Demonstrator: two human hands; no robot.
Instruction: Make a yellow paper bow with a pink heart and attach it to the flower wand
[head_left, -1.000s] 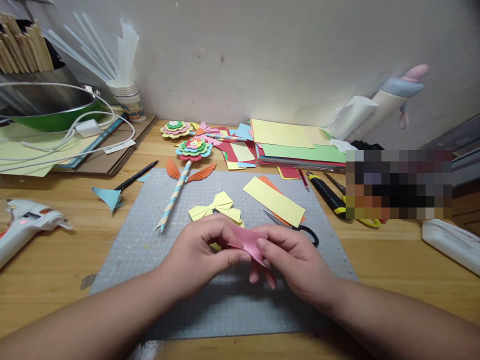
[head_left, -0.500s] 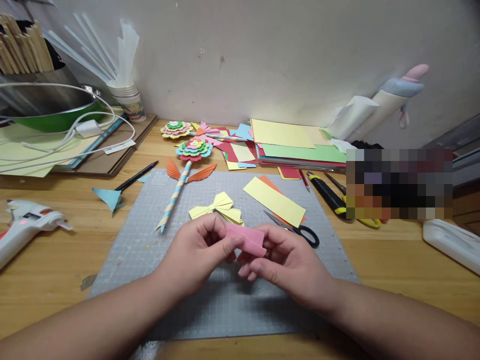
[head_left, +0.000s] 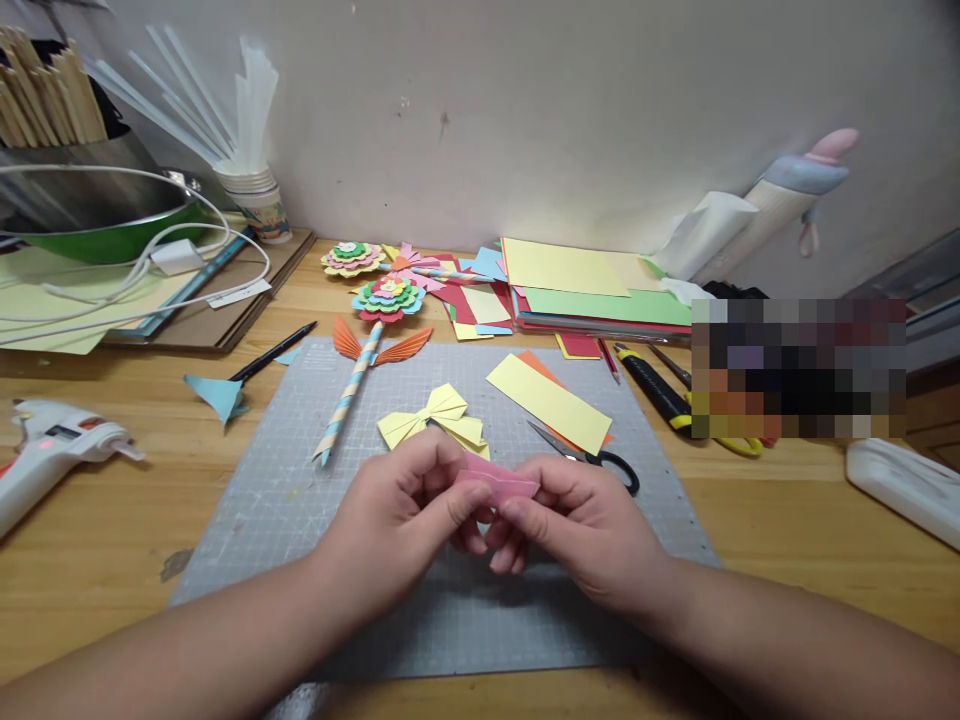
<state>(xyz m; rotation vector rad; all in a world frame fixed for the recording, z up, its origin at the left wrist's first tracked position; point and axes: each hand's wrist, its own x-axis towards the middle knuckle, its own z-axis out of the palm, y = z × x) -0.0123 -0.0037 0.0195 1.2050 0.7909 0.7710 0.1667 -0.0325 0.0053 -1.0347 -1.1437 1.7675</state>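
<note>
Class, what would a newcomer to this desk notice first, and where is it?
The pink paper stands out first, held by the left hand and right hand over the gray cutting mat. Next comes the layered paper flower with orange pleated leaves, its striped stem lying on the mat's left side. At far left, a white glue gun rests on the wooden table.

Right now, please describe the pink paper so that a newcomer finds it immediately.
Find the big grey mat on the wooden table. Over it, the left hand and right hand hold the pink paper. Unlike the yellow strip lying beyond, it is pink and hand-held.
</note>
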